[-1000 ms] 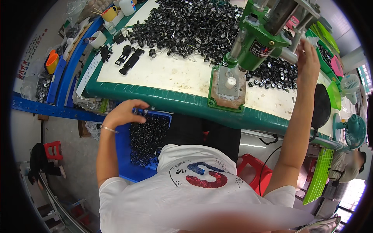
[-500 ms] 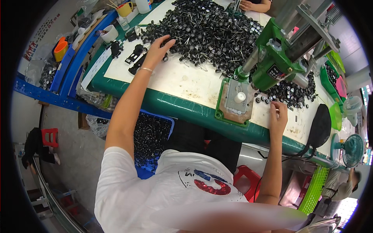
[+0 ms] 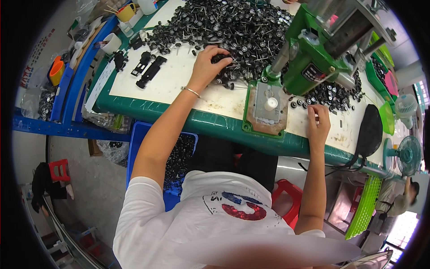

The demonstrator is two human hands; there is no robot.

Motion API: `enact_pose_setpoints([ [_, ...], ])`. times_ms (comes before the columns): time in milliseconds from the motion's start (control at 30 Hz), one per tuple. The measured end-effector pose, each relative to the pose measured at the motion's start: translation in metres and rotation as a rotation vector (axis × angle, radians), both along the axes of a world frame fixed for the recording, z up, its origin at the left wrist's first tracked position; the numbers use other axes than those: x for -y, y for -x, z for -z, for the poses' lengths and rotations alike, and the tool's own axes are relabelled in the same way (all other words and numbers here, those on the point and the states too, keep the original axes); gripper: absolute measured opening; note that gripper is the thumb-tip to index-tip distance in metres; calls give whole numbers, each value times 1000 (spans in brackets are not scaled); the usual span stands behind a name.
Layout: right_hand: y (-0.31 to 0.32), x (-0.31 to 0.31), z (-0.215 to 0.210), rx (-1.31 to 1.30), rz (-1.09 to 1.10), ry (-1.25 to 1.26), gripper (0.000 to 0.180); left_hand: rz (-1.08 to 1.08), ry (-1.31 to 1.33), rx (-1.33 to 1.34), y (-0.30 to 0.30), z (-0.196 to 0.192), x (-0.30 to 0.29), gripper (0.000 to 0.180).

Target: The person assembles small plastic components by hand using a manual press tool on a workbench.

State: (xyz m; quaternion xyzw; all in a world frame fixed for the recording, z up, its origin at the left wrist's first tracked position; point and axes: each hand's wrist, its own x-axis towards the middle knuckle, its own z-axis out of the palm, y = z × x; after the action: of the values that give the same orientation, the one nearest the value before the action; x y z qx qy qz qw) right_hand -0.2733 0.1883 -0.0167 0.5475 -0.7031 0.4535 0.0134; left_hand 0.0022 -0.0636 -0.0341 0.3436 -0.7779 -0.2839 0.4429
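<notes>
My left hand (image 3: 208,67) is at the near edge of a big heap of black toy wheels on metal axles (image 3: 242,33). Its fingers and thumb curl round some dark wheel-and-axle pieces; how many cannot be seen. My right hand (image 3: 319,122) rests over the white tabletop, its fingers bent into a pinch, with any held thing too small to make out. Just beyond it lie loose black wheels (image 3: 329,96). Between the hands stands a green bench press (image 3: 309,62); a white round fixture (image 3: 270,104) sits on its base plate (image 3: 264,120).
Black plastic chassis pieces (image 3: 151,71) lie left of my left hand. A black cloth-like item (image 3: 370,130) and a green fan (image 3: 406,159) are at the right. Below the table edge stands a blue bin (image 3: 142,134) of dark parts. A blue rack (image 3: 71,89) borders the left.
My left hand has moved right along the heap, away from the chassis pieces, and its fingers have closed. My right hand stays beside the press. The view has shifted slightly.
</notes>
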Motion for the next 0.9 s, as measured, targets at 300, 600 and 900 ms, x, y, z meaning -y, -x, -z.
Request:
enact_pose_setpoints([
  [300, -1, -3, 4, 16, -53, 12, 7, 19, 96, 229, -13, -16, -27, 33],
  [600, -2, -5, 2, 69, -58, -24, 8, -20, 270, 664, -54, -4, -155, 69],
  [900, 8, -4, 12, 63, -50, -6, 13, -45, 333, 118, -55, 6, -150, 37],
])
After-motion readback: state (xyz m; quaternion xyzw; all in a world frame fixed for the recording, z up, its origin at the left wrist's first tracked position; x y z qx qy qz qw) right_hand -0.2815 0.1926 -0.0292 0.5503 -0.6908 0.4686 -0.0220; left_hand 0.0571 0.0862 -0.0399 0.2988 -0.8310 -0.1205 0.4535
